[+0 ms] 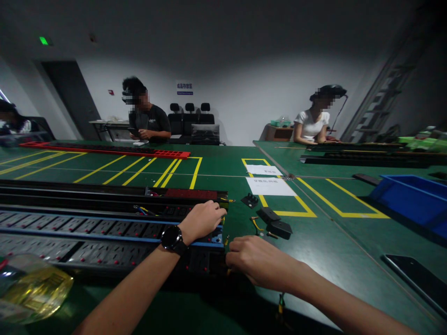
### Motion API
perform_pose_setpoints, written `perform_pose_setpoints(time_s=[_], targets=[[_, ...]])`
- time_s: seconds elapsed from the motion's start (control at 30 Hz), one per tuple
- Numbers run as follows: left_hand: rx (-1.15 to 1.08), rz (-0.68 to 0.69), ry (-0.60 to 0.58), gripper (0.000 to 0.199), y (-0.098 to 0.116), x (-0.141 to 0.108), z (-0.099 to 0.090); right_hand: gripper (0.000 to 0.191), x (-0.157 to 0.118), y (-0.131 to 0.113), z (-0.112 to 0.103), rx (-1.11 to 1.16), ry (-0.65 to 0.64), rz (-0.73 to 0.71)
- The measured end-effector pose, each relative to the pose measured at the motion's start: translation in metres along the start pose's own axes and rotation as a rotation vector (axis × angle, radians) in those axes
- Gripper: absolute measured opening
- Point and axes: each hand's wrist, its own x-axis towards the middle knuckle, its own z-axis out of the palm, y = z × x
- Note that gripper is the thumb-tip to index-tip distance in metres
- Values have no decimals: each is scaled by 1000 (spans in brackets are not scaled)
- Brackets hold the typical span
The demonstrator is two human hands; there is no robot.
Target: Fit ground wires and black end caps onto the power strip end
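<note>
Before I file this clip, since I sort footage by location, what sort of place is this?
Probably an assembly workshop: long strips of sockets lie on a green table marked with yellow lines, and the wall sign appears to mark finished-goods storage.

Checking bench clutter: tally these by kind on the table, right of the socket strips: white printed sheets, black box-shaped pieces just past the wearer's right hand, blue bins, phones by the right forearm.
White printed sheets: 2
Black box-shaped pieces past the right hand: 2
Blue bin: 1
Phone: 1
Total: 6
</note>
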Motion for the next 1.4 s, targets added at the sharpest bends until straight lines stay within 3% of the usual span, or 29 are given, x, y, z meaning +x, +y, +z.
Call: perform_pose_setpoints(time_s=[0.37, 0.87, 1.1, 1.4], targets=[[8, -3, -16, 23, 1, 0, -2, 17, -1, 5, 8, 28, 77, -27], [25, 5, -16, 24, -1, 1, 1, 8, -5, 9, -11, 204, 49, -1], [29, 8, -2, 23, -1, 1, 0, 12, -4, 9, -6, 110, 54, -33], [30, 6, -15, 24, 0, 1, 0, 14, -1, 11, 1, 199, 50, -9]])
